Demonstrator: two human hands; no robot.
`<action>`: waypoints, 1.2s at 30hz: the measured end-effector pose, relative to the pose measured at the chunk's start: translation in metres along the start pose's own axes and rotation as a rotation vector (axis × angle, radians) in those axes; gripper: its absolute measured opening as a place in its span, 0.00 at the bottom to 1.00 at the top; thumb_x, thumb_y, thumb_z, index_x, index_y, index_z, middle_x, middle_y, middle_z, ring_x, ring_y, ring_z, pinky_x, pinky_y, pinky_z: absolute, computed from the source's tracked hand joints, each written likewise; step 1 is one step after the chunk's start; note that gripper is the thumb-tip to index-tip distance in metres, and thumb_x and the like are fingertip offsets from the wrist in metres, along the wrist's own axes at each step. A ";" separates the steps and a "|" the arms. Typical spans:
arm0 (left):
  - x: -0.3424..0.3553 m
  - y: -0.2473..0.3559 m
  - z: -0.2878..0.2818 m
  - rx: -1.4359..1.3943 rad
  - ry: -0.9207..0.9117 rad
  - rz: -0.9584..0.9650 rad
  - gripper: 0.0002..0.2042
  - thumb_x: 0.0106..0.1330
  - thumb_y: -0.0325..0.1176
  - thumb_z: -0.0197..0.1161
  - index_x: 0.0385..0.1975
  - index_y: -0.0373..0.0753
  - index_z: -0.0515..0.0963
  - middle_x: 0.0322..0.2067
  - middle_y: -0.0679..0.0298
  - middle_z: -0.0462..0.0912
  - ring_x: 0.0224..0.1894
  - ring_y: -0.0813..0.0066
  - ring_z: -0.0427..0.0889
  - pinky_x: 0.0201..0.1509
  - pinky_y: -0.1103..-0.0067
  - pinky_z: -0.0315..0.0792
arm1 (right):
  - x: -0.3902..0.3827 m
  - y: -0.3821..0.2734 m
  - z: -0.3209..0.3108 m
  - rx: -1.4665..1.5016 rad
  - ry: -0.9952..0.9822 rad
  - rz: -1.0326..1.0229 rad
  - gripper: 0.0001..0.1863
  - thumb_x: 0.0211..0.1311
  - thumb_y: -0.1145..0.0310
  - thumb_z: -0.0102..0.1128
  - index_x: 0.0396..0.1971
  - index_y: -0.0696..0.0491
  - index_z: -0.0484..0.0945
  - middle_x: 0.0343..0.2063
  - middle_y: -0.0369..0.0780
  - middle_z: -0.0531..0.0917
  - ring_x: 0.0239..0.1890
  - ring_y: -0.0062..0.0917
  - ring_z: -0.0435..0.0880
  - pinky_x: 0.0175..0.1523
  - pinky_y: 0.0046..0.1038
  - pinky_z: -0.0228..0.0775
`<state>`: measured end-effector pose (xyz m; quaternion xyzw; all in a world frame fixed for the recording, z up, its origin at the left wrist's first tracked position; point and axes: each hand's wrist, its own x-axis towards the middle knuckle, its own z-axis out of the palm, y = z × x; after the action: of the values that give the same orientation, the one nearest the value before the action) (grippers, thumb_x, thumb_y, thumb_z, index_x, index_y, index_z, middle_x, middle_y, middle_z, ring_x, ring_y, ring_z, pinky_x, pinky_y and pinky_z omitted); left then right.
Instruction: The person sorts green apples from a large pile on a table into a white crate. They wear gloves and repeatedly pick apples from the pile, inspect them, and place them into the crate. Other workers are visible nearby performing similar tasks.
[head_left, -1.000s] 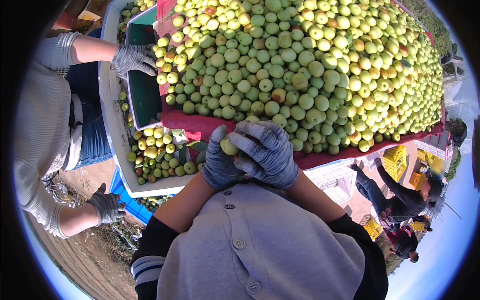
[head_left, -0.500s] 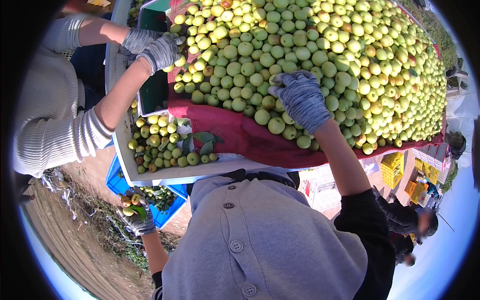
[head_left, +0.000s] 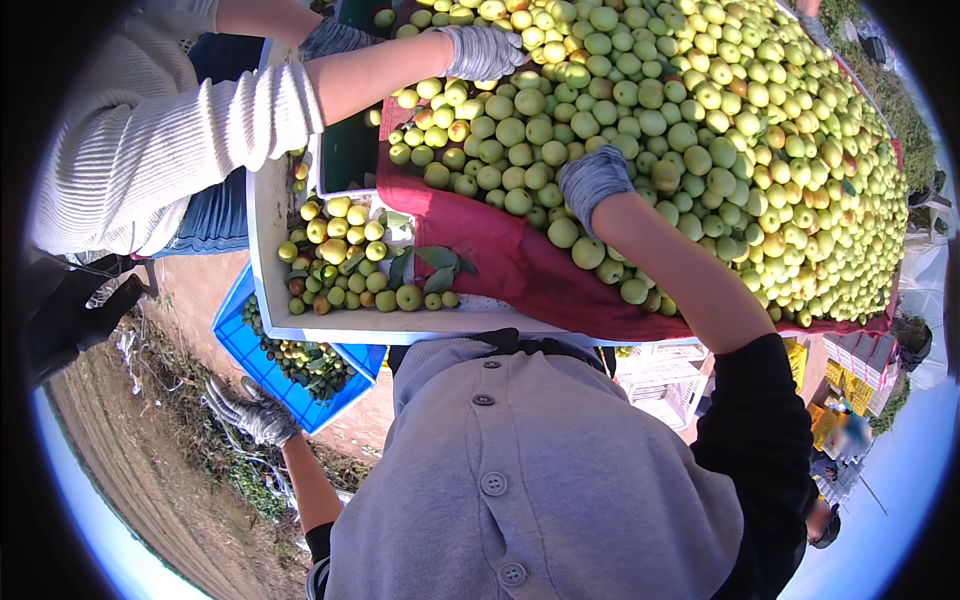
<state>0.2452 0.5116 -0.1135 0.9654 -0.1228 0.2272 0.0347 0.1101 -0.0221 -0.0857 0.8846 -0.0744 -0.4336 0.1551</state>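
Observation:
A big heap of round yellow-green fruit point(head_left: 690, 160), like small apples, lies on a dark red cloth point(head_left: 470, 245). My right hand point(head_left: 595, 185), in a grey striped glove, reaches down into the heap's near side. Its fingers curl away among the fruit, so what they hold is hidden. Low on the left, my gloved left hand point(head_left: 252, 410) has its fingers spread with nothing in them. It is beside a blue crate point(head_left: 240, 345) holding smaller, partly browned fruit point(head_left: 300, 365) and leaves.
A white-rimmed bin point(head_left: 268, 300) with loose fruit point(head_left: 340, 250) and leaves point(head_left: 440, 265) stands before the cloth. At the left, a co-worker's gloved hand point(head_left: 482, 52) touches the heap, near a green-lined box point(head_left: 352, 155). White crates point(head_left: 665, 380) and yellow crates point(head_left: 850, 390) stand at the right.
My left hand has let go of several fruit and a leaf at the blue crate and opened. My right hand's fingers have curled down into the heap. The co-worker's hand has reached rightward over the fruit.

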 end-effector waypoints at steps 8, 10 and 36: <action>0.036 0.209 -0.018 -0.907 -0.410 0.668 0.15 0.61 0.27 0.59 0.49 0.39 0.77 0.49 0.54 0.78 0.51 0.54 0.77 0.57 0.65 0.69 | -0.068 0.069 0.013 0.952 0.229 0.033 0.19 0.54 0.58 0.62 0.42 0.55 0.77 0.32 0.38 0.82 0.36 0.31 0.83 0.38 0.39 0.74; 0.039 0.259 -0.006 -1.118 -0.495 0.685 0.17 0.58 0.27 0.61 0.50 0.39 0.76 0.48 0.54 0.79 0.52 0.55 0.77 0.58 0.65 0.69 | -0.086 0.076 0.037 1.847 0.203 0.034 0.18 0.55 0.57 0.60 0.38 0.56 0.75 0.26 0.39 0.81 0.30 0.31 0.82 0.37 0.39 0.74; 0.076 0.375 0.106 -0.867 -0.806 0.253 0.22 0.64 0.48 0.58 0.48 0.35 0.73 0.38 0.48 0.82 0.42 0.50 0.81 0.48 0.64 0.73 | -0.075 0.046 0.056 0.868 0.589 0.425 0.13 0.60 0.67 0.54 0.45 0.46 0.80 0.42 0.42 0.80 0.43 0.37 0.81 0.50 0.37 0.74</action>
<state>0.2617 0.1195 -0.1699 0.8513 -0.3215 -0.2248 0.3484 0.0201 -0.0568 -0.0464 0.9165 -0.3758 -0.0575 -0.1246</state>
